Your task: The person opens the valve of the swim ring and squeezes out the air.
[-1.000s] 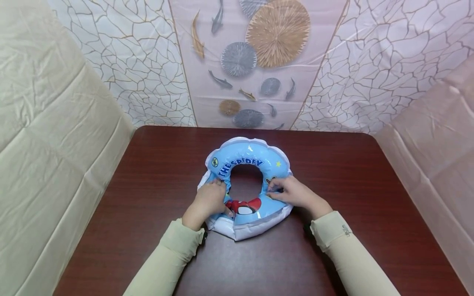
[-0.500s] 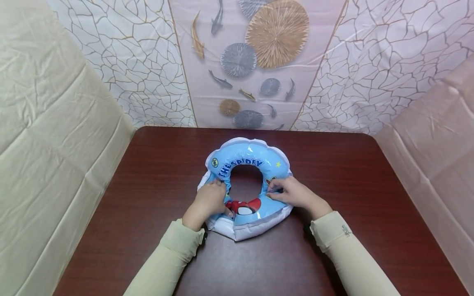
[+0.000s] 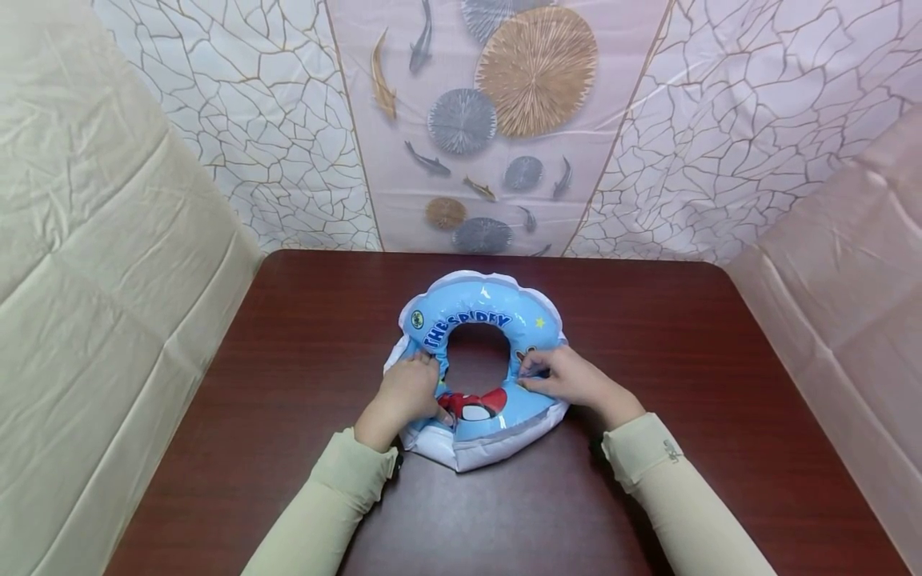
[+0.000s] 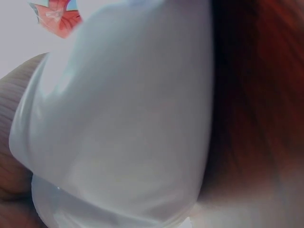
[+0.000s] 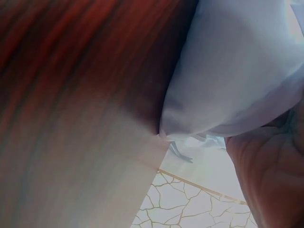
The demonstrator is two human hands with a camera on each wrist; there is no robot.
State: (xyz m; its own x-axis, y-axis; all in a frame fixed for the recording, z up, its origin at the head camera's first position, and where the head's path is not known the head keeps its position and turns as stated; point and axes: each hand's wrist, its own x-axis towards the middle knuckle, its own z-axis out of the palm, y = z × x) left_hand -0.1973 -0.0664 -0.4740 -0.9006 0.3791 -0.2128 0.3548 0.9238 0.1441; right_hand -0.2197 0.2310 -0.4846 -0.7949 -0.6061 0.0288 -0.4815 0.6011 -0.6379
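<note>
The ring (image 3: 464,294) lies flat on the table (image 3: 648,320), its lettered arc turned away from the person and its red print (image 3: 471,405) toward them. Over its left side rests the left hand (image 3: 409,388), thumb set apart from the fingers and pointing at the print; the fingertips are partly lost at the inner edge, so I cannot tell whether they grip the ring or only press on it. On its right side the right hand (image 3: 572,376) has thumb and forefinger bent together at the inner edge, apparently pinching the ring there. The wrist views show mostly its pale side wall (image 4: 128,118) close up, with nothing of the fingertips. That wall looks creased and slack at the near left corner, so the ring probably holds little air. If so, pressing harder could fold the left side under the hand, and pulling unevenly could twist the ring or slide it across the smooth table. The glossy surface might also slip from the right hand's small pinch, while a sharp tug there could strain the inner seam.
</note>
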